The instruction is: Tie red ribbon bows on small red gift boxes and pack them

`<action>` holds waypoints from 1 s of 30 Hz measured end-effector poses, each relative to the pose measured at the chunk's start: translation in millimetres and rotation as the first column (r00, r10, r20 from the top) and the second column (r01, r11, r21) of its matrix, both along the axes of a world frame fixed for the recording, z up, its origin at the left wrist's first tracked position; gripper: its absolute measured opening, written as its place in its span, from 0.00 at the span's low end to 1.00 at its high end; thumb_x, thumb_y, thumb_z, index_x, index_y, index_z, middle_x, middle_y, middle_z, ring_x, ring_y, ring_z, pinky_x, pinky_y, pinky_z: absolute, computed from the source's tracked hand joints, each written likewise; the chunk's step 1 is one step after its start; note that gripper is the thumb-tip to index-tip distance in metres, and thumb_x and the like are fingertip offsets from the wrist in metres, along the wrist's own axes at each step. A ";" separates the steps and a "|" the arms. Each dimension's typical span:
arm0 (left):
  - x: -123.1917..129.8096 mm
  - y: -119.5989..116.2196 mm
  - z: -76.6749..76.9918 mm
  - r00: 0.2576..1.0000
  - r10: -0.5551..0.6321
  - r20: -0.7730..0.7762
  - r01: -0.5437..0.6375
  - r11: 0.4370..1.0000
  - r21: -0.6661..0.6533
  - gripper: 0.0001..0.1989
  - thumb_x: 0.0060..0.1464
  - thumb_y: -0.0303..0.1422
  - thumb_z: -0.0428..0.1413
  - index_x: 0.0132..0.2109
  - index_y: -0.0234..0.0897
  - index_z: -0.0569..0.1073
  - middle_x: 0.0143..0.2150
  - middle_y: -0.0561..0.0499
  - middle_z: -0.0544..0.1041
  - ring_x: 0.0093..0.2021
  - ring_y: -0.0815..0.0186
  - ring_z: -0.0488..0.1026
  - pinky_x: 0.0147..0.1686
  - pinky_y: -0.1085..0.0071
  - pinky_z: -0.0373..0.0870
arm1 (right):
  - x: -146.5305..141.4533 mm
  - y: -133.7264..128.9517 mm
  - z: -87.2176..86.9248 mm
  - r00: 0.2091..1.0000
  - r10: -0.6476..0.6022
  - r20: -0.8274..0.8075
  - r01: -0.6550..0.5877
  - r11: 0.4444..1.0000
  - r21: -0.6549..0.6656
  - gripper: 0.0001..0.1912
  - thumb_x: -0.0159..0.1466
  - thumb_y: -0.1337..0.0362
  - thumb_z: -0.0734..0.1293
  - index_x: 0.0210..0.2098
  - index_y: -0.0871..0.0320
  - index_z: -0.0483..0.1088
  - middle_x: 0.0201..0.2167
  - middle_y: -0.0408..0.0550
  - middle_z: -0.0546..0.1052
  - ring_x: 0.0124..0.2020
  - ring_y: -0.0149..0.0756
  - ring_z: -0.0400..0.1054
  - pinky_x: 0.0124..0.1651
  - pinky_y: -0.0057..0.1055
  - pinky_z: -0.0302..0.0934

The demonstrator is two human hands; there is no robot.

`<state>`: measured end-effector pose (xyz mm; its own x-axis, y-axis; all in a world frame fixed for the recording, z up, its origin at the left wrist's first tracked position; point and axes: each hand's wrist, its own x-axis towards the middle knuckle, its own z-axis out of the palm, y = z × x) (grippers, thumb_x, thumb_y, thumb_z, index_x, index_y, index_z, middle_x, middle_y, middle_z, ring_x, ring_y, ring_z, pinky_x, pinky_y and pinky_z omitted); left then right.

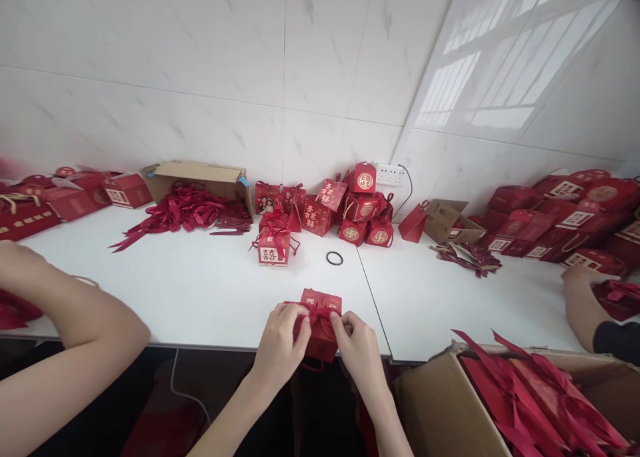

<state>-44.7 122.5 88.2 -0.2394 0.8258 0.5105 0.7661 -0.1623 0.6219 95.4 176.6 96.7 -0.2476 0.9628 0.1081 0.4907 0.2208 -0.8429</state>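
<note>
At the table's front edge sits a small red gift box (323, 340) with gold lettering on its upper flaps. A dark red ribbon (320, 314) is tied in a bow across its top. My left hand (285, 333) pinches the bow's left side between thumb and fingers. On the other side, my right hand (354, 335) pinches the ribbon's right side. Both hands are closed, and the box lies between them. Farther back stands a red box with a bow and a white label (273, 249). To its right lies a black ring-shaped band (335, 258).
A cardboard box (200, 171) spills red ribbons (187, 207) at the back left. Red boxes (366, 207) are stacked by a power strip (393, 175). An open carton (430, 397) of ribboned boxes stands front right. Other people's arms reach in at left (95, 317) and right (583, 307).
</note>
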 end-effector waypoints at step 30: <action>-6.6 47.7 -24.5 0.952 0.086 0.294 -0.093 0.996 0.011 0.10 0.50 0.32 0.47 0.26 0.36 0.70 0.34 0.47 0.66 0.40 0.61 0.66 0.47 0.63 0.62 | 7.4 38.5 -26.1 0.770 0.096 -0.630 -0.383 0.861 -0.336 0.13 0.46 0.56 0.67 0.22 0.59 0.63 0.20 0.41 0.68 0.25 0.29 0.63 0.34 0.29 0.59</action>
<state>-51.3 170.2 63.7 -0.4538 0.7824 0.4264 0.5631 -0.1191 0.8178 102.8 215.1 70.6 -0.5041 0.8587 -0.0919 -0.1364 -0.1843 -0.9734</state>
